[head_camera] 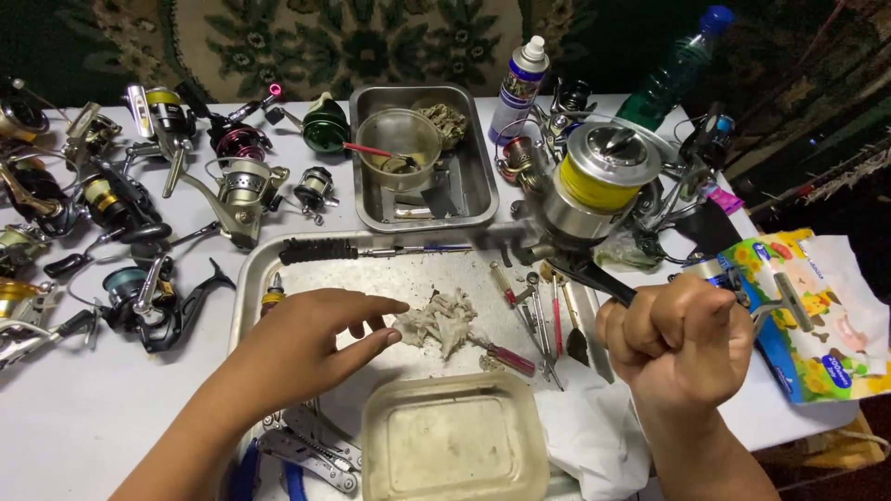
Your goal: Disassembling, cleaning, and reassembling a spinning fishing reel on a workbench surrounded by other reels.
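right hand [682, 341]: closed fist round the stem of a reel [599, 181], held up over the right edge of the tray [252, 278]
reel: silver spinning type, yellow line on spool, spool end tilted up toward camera, dark handle arm running down to the fist
left hand [311, 339]: open, palm down, fingers stretched flat, holds nothing; fingertips just touching or right beside the rag [441, 320], can't tell which
rag: dirty white wad, crumpled, about mid-tray
tray: flat metal, grimy; black-handled tool [320, 250] along its far edge, small screwdrivers and picks [538, 315] spread on right part
tub [455, 438]: cloudy plastic, near edge of tray, close to camera, between both forearms
pan [478, 186]: deeper steel one behind tray, holds a clear bowl [399, 139] with a red-handled brush in it
spray can [520, 79]: upright, right of pan
bottle [677, 60]: green, blue cap, behind the reel
other reels [139, 195]: many, scattered on white table [74, 408] left of tray
wipes pack [817, 315]: colourful, far right, beside the fist
pliers [306, 445]: under left forearm
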